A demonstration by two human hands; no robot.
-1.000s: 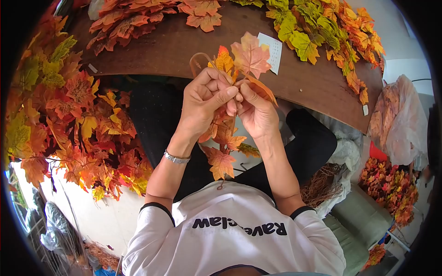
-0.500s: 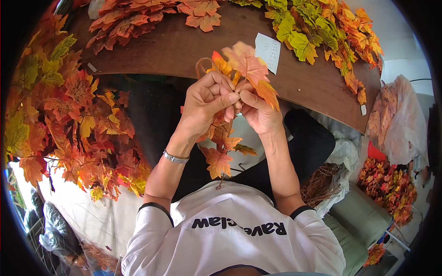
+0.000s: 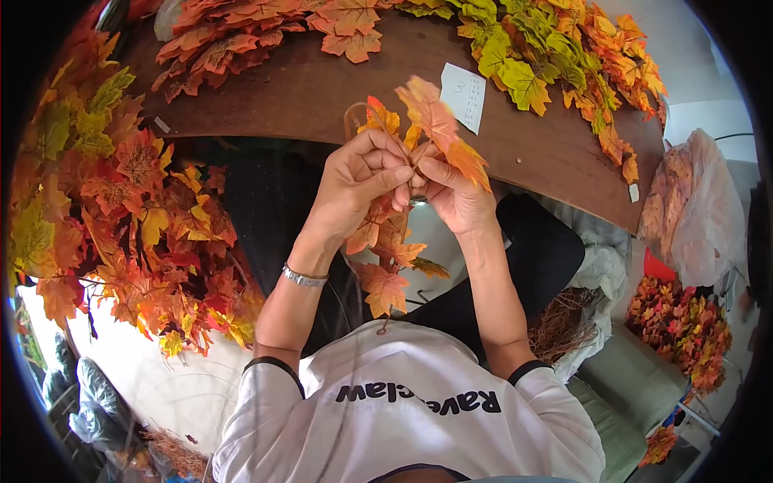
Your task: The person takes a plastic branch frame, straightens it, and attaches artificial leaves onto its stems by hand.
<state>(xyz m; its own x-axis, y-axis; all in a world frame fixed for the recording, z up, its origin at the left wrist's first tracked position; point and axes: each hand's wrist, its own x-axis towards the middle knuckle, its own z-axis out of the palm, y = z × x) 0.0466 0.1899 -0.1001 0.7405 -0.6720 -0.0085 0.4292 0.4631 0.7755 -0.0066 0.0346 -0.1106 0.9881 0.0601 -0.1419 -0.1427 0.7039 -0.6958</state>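
My left hand point(image 3: 354, 177), with a metal-band watch point(image 3: 303, 276) on its wrist, pinches a thin brown stem in front of the table edge. The fingertips of my right hand point(image 3: 457, 196) meet it there, closed on the same artificial maple leaf garland point(image 3: 382, 286). A pink-orange leaf point(image 3: 435, 117) stands up above my right fingers. Below the hands, more orange leaves hang over my lap. A loop of brown stem point(image 3: 351, 121) curls out behind my left fingers. The exact joint between the fingertips is hidden.
On the brown table point(image 3: 266, 105) lie orange leaves point(image 3: 233, 40), green and yellow leaves point(image 3: 523, 80) and a written paper slip point(image 3: 463, 98). A large leaf heap point(image 3: 137, 217) hangs at left. A clear bag point(image 3: 704, 209) stands right, near brown stems point(image 3: 560, 322).
Both hands keep their pinch in nearly the same place. The upright leaf has shifted slightly right, and the whole view has moved a little.
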